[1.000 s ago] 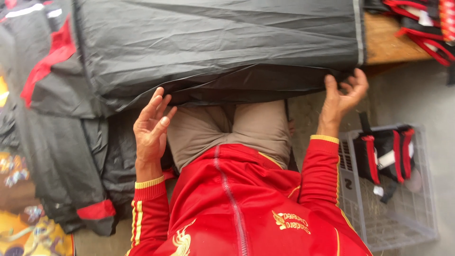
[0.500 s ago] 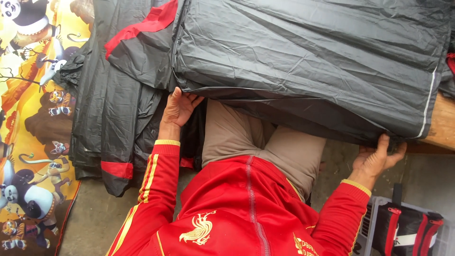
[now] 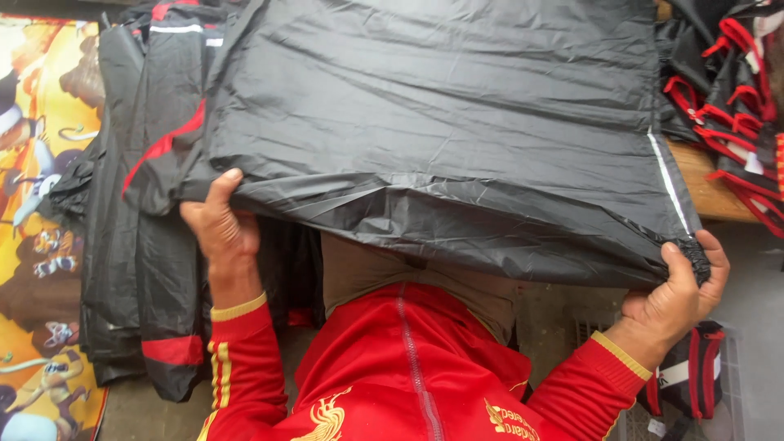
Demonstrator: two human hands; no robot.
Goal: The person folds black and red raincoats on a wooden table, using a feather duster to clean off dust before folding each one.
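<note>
A large black waterproof garment with a thin white stripe lies spread in front of me over a wooden table. My left hand grips its near-left hem, thumb on top of the fabric. My right hand is closed on the gathered near-right corner of the same garment. My sleeves are red with yellow cuffs. Below the hem I see my red top and khaki trousers.
A pile of black garments with red trim hangs at the left. A colourful cartoon-printed sheet lies at the far left. More black-and-red pieces sit at the right on the wooden table edge. A wire basket stands lower right.
The view has swung and steadied. Both hands moved from under the garment's edge to gripping its near corners, and the fabric is now stretched between them.
</note>
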